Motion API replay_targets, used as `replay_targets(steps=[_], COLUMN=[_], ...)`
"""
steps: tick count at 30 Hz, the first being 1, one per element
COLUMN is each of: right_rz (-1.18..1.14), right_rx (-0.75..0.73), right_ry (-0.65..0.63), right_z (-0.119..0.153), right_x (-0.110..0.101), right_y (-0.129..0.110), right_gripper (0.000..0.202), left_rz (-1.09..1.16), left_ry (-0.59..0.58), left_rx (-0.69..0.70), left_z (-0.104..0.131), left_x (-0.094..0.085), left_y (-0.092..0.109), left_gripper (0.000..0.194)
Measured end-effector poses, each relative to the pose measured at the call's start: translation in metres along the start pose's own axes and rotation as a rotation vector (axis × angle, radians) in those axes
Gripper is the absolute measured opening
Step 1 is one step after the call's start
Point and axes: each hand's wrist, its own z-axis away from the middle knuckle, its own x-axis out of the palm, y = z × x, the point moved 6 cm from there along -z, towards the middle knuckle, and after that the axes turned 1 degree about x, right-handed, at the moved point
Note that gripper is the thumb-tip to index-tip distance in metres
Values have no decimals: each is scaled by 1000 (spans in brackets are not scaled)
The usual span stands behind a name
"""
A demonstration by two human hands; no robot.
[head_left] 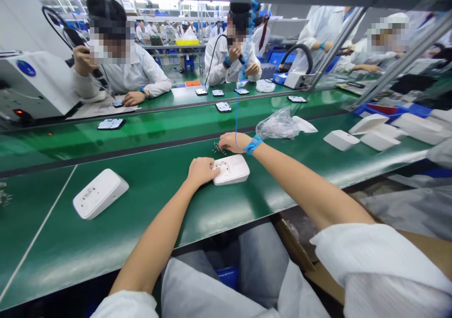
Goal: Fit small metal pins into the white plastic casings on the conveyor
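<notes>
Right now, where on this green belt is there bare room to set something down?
Bare belt lies between the white housing at left and the left hand on the white casing. It is crowded past the right hand: small screws, plastic bag, white covers.

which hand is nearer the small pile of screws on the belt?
Right. The right hand rests on the screw pile, fingertips touching it. The left hand lies nearer the camera, on the white housing.

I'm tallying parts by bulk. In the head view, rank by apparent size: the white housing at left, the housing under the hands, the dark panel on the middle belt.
1. white housing at left
2. housing under the hands, though similar; nearness may explain the difference
3. dark panel
</notes>
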Motion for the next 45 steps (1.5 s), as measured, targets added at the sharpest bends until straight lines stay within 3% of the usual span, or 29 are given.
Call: replay_targets(steps=[4,8,17,20,23,25,29,31,33,38,41,45], right_rz=[85,275,240,201,177,117,-280,-480,-617,-660,-636,-548], right_rx=[-186,-323,-212,-167,-87,-27,134,201,198,61,103,136], right_ry=[-57,-72,23,70,198,367,713,784,765,507,493,427], right_z=[3,13,27,34,43,51,71,76,75,59,58,64], right_x=[10,26,43,43,41,34,10,-1,-11,-20,-20,-18], right_y=[-3,0,19,16,15,17,28,23,2,-69,-80,-75], right_gripper=[30,26,27,23,21,21,18,15,13,8,7,6], left_rz=[21,14,24,94,159,193,283,351,354,122,19,-83], left_ry=[-15,-35,-118,-65,81,176,334,423,497,667,726,692], left_rx=[37,60,79,93,77,53,33,96,220,457,500,580], left_z=[-4,-6,4,6,4,1,-1,1,4,17,21,24], left_x=[-2,-1,-1,0,-1,-2,-7,-10,-13,-13,-16,-18], left_y=[-14,-14,1,2,-3,-9,-18,-16,-9,11,14,19], left_gripper=[29,25,39,41,33,23,14,18,27,33,32,32])
